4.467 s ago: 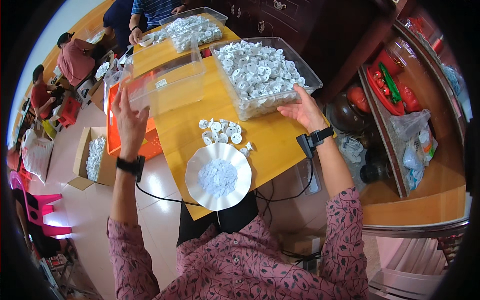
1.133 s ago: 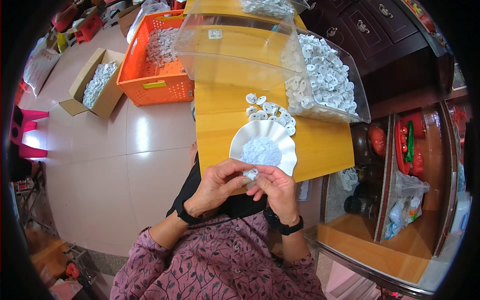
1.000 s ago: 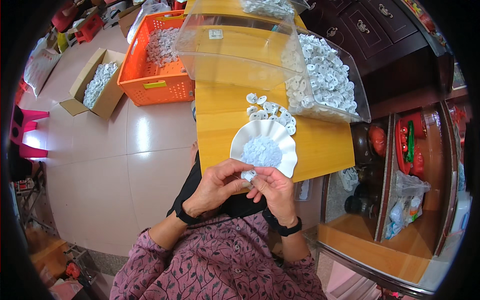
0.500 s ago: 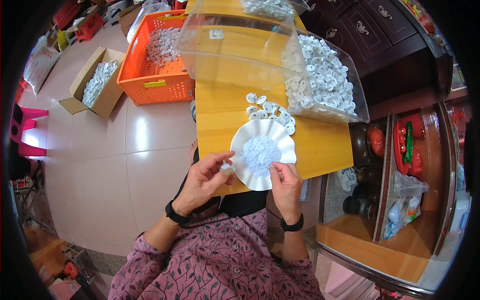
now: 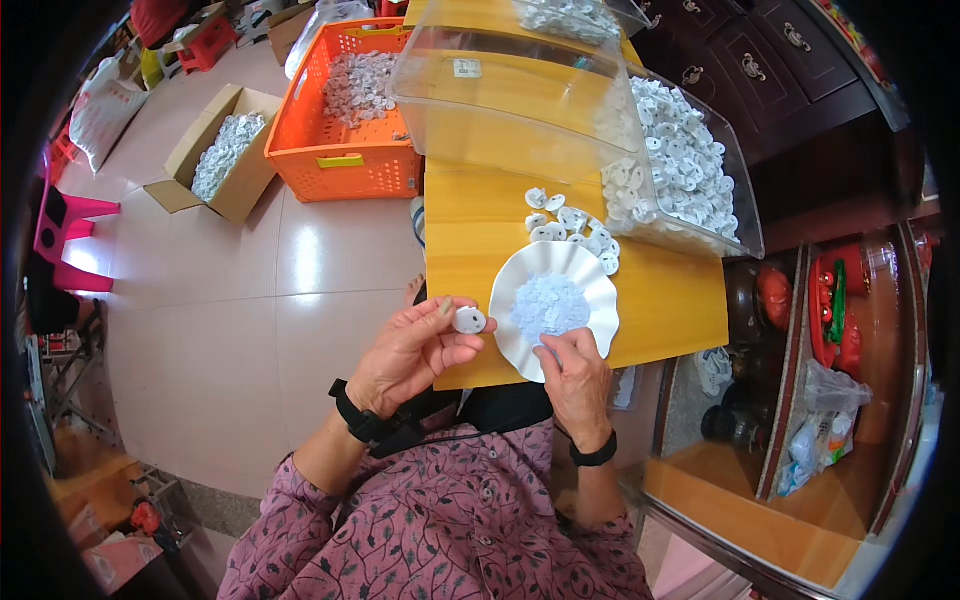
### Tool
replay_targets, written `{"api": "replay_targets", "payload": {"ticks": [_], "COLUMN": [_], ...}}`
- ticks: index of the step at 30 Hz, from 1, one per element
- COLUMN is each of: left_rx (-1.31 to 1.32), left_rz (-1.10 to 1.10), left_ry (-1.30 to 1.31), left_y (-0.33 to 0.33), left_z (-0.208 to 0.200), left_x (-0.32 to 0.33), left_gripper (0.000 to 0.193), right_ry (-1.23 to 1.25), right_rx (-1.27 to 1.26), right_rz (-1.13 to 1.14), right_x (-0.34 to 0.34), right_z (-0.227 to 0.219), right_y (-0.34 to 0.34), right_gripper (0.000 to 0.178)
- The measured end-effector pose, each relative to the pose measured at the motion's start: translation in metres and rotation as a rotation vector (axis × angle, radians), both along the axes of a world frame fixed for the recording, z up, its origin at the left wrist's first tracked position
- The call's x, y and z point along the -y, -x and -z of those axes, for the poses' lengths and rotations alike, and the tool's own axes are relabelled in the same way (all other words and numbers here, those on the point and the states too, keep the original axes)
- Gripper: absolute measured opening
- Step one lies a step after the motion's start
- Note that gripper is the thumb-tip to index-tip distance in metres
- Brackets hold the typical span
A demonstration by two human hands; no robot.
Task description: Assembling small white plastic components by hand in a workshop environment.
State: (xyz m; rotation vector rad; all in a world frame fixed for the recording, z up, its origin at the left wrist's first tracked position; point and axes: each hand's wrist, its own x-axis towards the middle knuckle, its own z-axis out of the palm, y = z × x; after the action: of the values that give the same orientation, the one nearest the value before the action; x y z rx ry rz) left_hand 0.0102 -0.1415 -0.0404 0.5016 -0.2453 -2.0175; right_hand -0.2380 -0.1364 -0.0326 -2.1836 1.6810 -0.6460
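Note:
Between the thumb and fingers of my left hand (image 5: 423, 348) is a white round plastic piece (image 5: 469, 320) with small dark holes, held up beside the plate's left edge. My right hand (image 5: 575, 378) pinches at the near side of the pale flakes; its fingertips hide whatever is in them. Those small bluish-white flakes (image 5: 550, 304) are heaped in the middle of a white wavy-rimmed plate (image 5: 598, 290). Just behind the plate, several more white round pieces (image 5: 572, 219) lie loose on the yellow table (image 5: 470, 240).
A clear bin (image 5: 745, 205) heaped with white pieces stands at the table's right, beside another transparent container (image 5: 500, 110). Left of the table, an orange crate (image 5: 345, 172) and a cardboard box (image 5: 240, 195) on the floor hold small pale parts. Wooden shelves (image 5: 780, 380) stand at right.
My left hand has turned, so the round piece now faces up in view. My right hand has shifted to the near edge of the flakes. The whole view has swung slightly left.

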Motion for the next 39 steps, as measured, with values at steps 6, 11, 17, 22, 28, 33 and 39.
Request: {"api": "replay_targets", "payload": {"ticks": [6, 11, 17, 22, 28, 33, 39], "left_rx": [0.076, 0.283, 0.266, 0.065, 0.107, 0.218, 0.323], "left_rz": [-0.019, -0.142, -0.294, -0.260, 0.028, 0.134, 0.156], "left_ry": [-0.016, 0.126, 0.101, 0.010, -0.065, -0.077, -0.005], "left_y": [-0.025, -0.053, -0.042, 0.004, 0.029, 0.045, 0.049], "left_z": [-0.027, -0.066, -0.060, -0.042, -0.007, 0.004, 0.005], "left_x": [0.004, 0.007, 0.005, 0.004, -0.004, -0.007, -0.009], "left_gripper": [0.031, 0.032, 0.037, 0.035, 0.031, 0.033, 0.033], "right_ry": [0.146, 0.195, 0.182, 0.039, -0.370, -0.390, -0.143], "right_rx": [-0.102, -0.101, 0.001, 0.226, 0.942, 0.990, 0.652], "right_rz": [-0.044, -0.049, -0.022, 0.071, 0.268, 0.271, 0.230], "right_x": [0.004, 0.004, 0.003, 0.000, -0.008, -0.012, 0.000], "right_z": [0.011, 0.013, 0.011, 0.014, 0.003, 0.002, 0.015], "right_y": [-0.003, -0.002, 0.006, 0.015, 0.010, 0.007, -0.004], "right_gripper": [0.005, 0.008, 0.018, 0.021, 0.025, 0.026, 0.015]}}
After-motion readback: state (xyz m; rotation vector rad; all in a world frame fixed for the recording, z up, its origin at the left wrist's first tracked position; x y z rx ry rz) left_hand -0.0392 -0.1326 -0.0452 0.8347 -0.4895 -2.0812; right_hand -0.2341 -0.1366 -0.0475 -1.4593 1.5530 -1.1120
